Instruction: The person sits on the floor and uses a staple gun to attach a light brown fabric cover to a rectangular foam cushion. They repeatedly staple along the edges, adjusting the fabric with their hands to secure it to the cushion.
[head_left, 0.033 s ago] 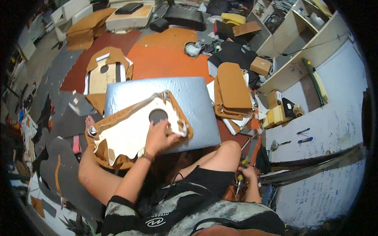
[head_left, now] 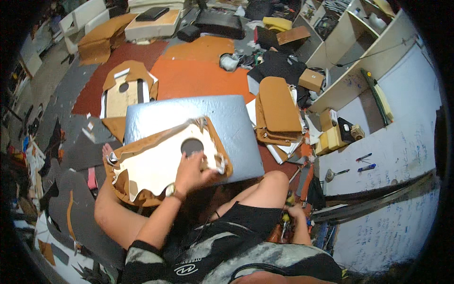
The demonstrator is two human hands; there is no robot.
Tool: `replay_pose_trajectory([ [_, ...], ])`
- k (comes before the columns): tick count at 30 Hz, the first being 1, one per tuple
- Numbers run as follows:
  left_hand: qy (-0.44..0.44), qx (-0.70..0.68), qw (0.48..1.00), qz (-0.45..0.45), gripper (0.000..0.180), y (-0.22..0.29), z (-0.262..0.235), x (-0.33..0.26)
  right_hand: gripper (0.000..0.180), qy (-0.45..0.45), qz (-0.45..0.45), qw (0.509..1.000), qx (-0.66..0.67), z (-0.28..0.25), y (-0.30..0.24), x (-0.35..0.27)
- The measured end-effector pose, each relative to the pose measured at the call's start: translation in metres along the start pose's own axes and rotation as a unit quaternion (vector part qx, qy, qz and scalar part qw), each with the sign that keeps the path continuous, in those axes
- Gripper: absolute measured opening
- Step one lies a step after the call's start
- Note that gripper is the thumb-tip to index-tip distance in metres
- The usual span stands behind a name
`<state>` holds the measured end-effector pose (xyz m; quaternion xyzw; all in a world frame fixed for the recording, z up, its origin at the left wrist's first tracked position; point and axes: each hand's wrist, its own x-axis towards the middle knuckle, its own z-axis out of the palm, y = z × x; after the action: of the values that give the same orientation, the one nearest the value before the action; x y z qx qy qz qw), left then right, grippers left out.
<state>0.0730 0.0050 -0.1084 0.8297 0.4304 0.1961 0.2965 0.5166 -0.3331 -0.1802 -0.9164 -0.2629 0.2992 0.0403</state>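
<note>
A padded panel with a brown cover folded round its edge [head_left: 120, 187] lies across a silver-grey block [head_left: 222, 106] in front of me. Its cream backing [head_left: 151, 163] faces up and has a round dark hole [head_left: 192, 147]. My left hand [head_left: 190, 174] rests on the backing just below the hole, fingers apart, with the thumb toward the panel's right edge. Low at my right side, my right hand [head_left: 297, 212] reaches among tools with yellow handles [head_left: 285, 217]. Its fingertips are hidden there, so any hold is unclear.
A similar unfinished panel [head_left: 124, 97] lies beyond the block at left. Brown padded pieces [head_left: 279, 106] are stacked at right. A white board [head_left: 378, 156] with pens [head_left: 366, 168] and shelving [head_left: 340, 52] stand farther right. Dark grey sheet material [head_left: 71, 203] lies at left.
The view has shifted slightly, so the panel and block appear a little lower. Both hands stay at the same places, the left on the panel and the right among the tools.
</note>
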Motion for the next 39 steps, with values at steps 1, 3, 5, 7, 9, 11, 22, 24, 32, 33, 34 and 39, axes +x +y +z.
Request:
replay_pose_trajectory([
  [1,-0.003,0.0,1.0,0.022,0.061,0.002,0.004,-0.002,0.067,0.008,-0.011,1.0,-0.014,0.013,-0.001,0.019],
  [3,-0.101,-0.065,0.992,0.036,0.06,0.017,0.004,-0.017,0.054,0.053,-0.036,0.998,-0.015,0.034,-0.004,0.044],
  [5,-0.191,-0.094,0.977,0.034,0.056,0.02,-0.003,-0.03,0.033,0.185,-0.081,0.979,-0.007,0.043,-0.036,0.05],
  [7,-0.163,-0.182,0.97,0.015,0.041,0.023,-0.025,-0.039,0.025,0.28,-0.134,0.949,0.055,0.022,-0.091,0.018],
  [9,-0.11,-0.326,0.937,-0.054,0.034,0.015,-0.054,-0.043,0.027,0.278,-0.201,0.921,0.182,-0.002,-0.137,-0.018],
  [11,0.014,-0.245,0.965,-0.092,0.028,-0.033,-0.079,-0.04,0.028,-0.041,-0.15,0.961,0.231,0.036,-0.131,-0.021],
  [22,0.366,-0.225,0.851,-0.301,0.049,-0.262,-0.148,-0.076,0.041,-0.231,-0.132,0.799,0.54,0.079,-0.289,-0.087],
  [24,0.385,-0.179,0.864,-0.271,0.051,-0.244,-0.121,-0.059,0.041,-0.105,-0.25,0.835,0.479,0.015,-0.297,-0.081],
  [32,0.379,-0.138,0.888,-0.22,0.038,-0.137,-0.14,-0.051,0.057,0.055,-0.294,0.653,0.695,-0.17,-0.293,0.003],
  [33,0.376,-0.154,0.887,-0.22,0.038,-0.139,-0.145,-0.052,0.056,-0.018,-0.277,0.632,0.723,-0.189,-0.293,0.027],
  [34,0.368,-0.178,0.887,-0.217,0.038,-0.143,-0.145,-0.048,0.055,-0.06,-0.282,0.634,0.718,-0.208,-0.292,0.05],
  [39,0.353,-0.074,0.884,-0.298,0.041,-0.246,-0.172,-0.046,0.061,0.09,-0.114,0.825,0.546,-0.168,-0.33,0.108],
])
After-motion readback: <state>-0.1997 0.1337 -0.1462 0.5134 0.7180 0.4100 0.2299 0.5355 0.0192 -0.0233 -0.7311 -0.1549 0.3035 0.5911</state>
